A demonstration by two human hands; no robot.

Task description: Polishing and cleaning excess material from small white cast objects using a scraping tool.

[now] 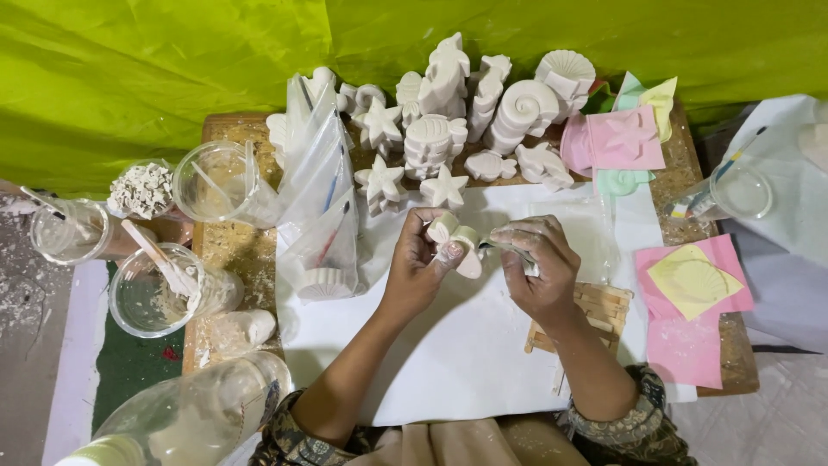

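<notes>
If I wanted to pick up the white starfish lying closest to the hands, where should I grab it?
Probably from above, pinching the plaster starfish across its thick middle, fingers in the notches between two arms. It lies flat on the white paper, so its points look thin and likelier to snap. Come from the near side: other white shapes crowd behind it, and the left hand sits just below.

Light was bright and even, tinted by the green backdrop (155, 78); soft shadows fell beneath the forearms on the white sheet (448, 345), and the near bottle (190, 414) was blurred
</notes>
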